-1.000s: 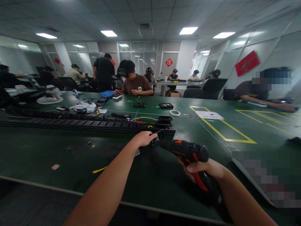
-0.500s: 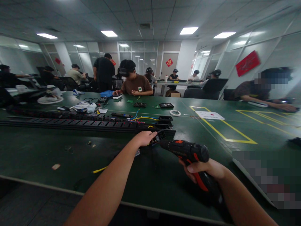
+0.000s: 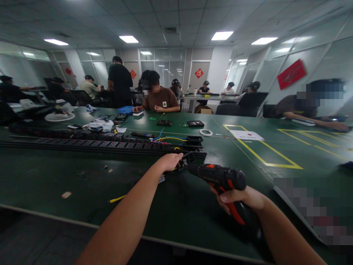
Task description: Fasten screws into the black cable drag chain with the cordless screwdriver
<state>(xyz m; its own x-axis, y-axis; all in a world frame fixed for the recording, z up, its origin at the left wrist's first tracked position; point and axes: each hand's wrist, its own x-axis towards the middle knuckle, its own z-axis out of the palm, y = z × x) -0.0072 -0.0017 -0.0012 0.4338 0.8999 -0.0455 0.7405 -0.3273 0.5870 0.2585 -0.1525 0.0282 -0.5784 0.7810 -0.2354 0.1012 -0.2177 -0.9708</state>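
Green table (image 3: 55, 176) with power strips (image 3: 104, 144)

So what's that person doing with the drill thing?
The person's right hand grips a black and red power screwdriver, its tip pointed at a small black part. The left hand holds that part just above the green table, in front of the long black power strips with coloured wires. Other people sit at work along the far side of the table.

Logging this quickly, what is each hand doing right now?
Left hand: closed on small black socket module.
Right hand: closed on black-and-red cordless screwdriver.
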